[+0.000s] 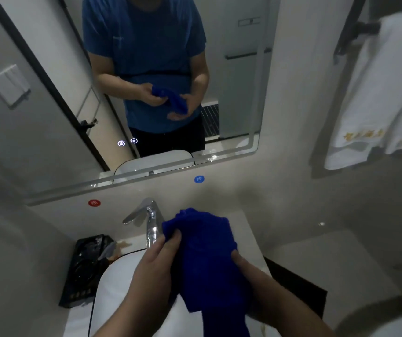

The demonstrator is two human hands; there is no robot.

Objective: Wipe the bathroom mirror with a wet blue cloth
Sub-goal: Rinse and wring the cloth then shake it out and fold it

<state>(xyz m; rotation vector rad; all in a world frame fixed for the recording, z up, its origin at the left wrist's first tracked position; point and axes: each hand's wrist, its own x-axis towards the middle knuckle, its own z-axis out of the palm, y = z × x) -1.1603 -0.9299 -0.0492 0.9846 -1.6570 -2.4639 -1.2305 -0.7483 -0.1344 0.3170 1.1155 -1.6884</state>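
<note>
The blue cloth (207,259) hangs bunched over the white sink (112,283), just right of the chrome tap (150,220). My left hand (156,263) grips its upper left edge, thumb on top. Lower on the cloth's right side, my right hand (246,271) holds it, partly hidden behind the fabric. The bathroom mirror (54,76) fills the wall above the sink and reflects a person in a blue shirt holding the cloth with both hands.
A black tray (85,268) with small items sits left of the sink. A white towel (375,93) hangs on a rail at the right. A wall switch (9,85) is at left. Red (94,203) and blue (199,179) round stickers mark the wall above the tap.
</note>
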